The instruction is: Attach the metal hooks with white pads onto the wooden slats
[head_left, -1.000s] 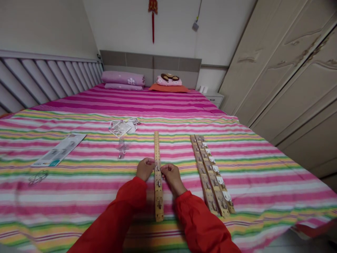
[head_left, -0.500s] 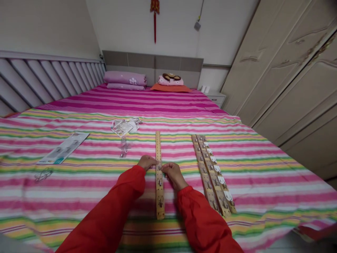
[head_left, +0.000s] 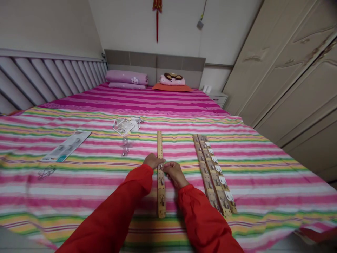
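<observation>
While left hand (head_left: 152, 161) and right hand (head_left: 174, 171) are clenched on the strip (head_left: 159, 144), two hooked strips (head_left: 210, 165) are seen at 3 o'clock.

1 head view, forward-down, close over the bed (head_left: 79, 182).

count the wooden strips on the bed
3. The middle strip lies under the fingertips of the left hand and right hand. Right of it lie the inner strip and outer strip, side by side. Others may hide beneath them.
</observation>
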`<state>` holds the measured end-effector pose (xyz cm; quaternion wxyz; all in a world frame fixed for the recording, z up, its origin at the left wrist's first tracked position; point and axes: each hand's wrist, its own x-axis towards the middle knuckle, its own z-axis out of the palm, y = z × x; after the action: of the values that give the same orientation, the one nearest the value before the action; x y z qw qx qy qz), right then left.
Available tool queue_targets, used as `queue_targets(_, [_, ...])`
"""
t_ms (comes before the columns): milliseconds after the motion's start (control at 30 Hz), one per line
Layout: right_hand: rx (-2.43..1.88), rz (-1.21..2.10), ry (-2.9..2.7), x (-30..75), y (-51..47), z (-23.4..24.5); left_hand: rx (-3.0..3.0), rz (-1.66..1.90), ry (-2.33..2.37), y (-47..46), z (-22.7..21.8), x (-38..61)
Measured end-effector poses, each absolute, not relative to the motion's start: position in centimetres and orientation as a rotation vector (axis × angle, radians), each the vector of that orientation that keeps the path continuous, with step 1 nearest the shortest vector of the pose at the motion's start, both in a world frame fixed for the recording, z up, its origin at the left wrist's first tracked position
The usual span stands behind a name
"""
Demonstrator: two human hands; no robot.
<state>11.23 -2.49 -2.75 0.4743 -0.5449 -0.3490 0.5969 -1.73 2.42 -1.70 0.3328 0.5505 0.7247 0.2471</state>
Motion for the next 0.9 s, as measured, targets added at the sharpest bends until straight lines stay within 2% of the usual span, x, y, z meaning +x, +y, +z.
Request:
queue_targets(200, [-1.331, 1.459, -0.861, 11.3, -2.5, -2.8, 1.272, 0.759, 1.662, 2.1, -2.1, -1.8])
queue_targets(700, [-1.280, 1.471, -0.875, 11.5, -5.8, -3.1, 1.259, 0.843, 1.610, -2.1, -2.2, -1.6])
queue_targets(900, [-1.251, 1.522, -0.935, 12.2, -6.3, -3.2, 1.278, 0.969, 1.591, -2.9, -0.7, -4.0])
